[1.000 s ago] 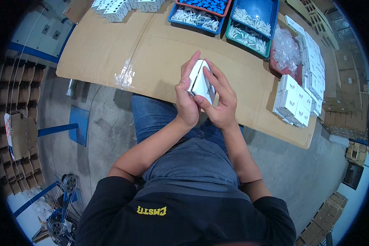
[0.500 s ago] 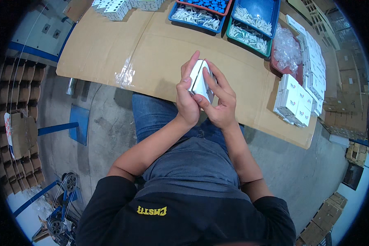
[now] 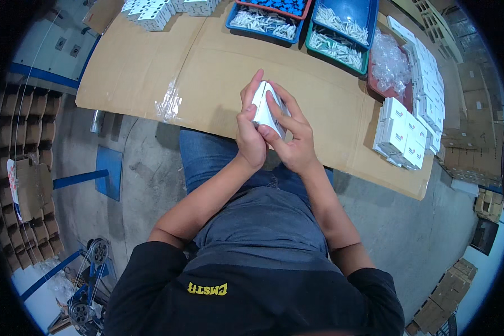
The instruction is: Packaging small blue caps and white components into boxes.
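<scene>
Between my two hands is a small white box (image 3: pixel 261 109), tilted above the near edge of the cardboard-covered table (image 3: pixel 218 84). A dark seam runs along its upward side. My left hand (image 3: pixel 251 126) wraps its left side, with the thumb on the near part. My right hand (image 3: pixel 294 131) grips the right side, its fingers bent over the top and its thumb at the near end. The fingers and palms hide much of the box, so its contents cannot be seen.
Blue tray (image 3: pixel 290 39) and green tray (image 3: pixel 341 66) at the back hold small white pieces. A red tray (image 3: pixel 375 84) carries clear plastic. White boxes are stacked at right (image 3: pixel 397 134), and patterned boxes (image 3: pixel 154 17) stand back left.
Both hands and the box have shifted slightly left. The seam between the box's parts looks narrower now. My grip stays on both sides.
</scene>
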Available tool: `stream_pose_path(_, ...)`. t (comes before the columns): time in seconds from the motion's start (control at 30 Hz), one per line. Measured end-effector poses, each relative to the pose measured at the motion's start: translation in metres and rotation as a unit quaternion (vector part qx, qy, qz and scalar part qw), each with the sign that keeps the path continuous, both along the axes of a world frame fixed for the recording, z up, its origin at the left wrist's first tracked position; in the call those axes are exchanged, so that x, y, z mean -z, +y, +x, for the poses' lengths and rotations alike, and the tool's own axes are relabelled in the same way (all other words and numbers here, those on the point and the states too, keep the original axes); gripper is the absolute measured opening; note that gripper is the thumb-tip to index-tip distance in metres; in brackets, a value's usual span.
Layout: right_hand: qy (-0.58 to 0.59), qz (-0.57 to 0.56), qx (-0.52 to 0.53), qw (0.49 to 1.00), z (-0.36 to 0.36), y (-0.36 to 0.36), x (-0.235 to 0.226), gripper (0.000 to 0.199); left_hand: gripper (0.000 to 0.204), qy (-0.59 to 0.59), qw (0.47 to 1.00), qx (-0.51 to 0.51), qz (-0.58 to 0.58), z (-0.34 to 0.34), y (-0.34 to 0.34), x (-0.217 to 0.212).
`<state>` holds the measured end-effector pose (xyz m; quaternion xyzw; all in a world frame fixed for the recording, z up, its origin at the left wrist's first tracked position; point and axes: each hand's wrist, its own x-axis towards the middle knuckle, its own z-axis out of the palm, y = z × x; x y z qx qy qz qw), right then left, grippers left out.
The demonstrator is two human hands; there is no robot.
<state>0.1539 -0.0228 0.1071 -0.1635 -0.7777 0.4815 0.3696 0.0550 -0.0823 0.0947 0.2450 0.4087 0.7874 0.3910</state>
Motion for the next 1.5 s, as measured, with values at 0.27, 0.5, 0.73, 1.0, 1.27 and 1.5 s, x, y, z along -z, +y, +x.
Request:
stream_pose_path(0.27, -0.033, 0.077, 0.038, 0.996, 0.012, 0.023, -0.010, 0.069, 0.070, 0.123, 0.990, 0.038, -0.064, -0.009, 0.003, -0.004)
stream_pose_path(0.5, -0.030, 0.057, 0.041, 0.997, 0.016, 0.019, -0.010, 0.077, 0.059, -0.071, 0.993, 0.093, 0.021, -0.004, 0.001, -0.020)
stream_pose_path(0.73, -0.024, 0.093, 0.061, 0.993, 0.018, 0.022, -0.003, 0.073, 0.055, -0.160, 0.982, 0.096, -0.016, -0.002, 0.003, -0.018)
stream_pose_path(1.0, -0.049, 0.139, 0.068, 0.987, 0.014, 0.021, -0.005, 0.070, 0.057, -0.133, 0.987, 0.089, -0.018, -0.001, 0.001, -0.017)
stream_pose_path(1.27, -0.060, 0.138, 0.055, 0.987, 0.015, 0.020, -0.003, 0.072, 0.057, -0.145, 0.985, 0.088, -0.024, -0.001, -0.001, -0.017)
stream_pose_path(1.5, -0.065, 0.131, 0.056, 0.988, 0.015, 0.019, -0.002, 0.070, 0.057, -0.131, 0.987, 0.086, -0.024, 0.000, -0.001, -0.015)
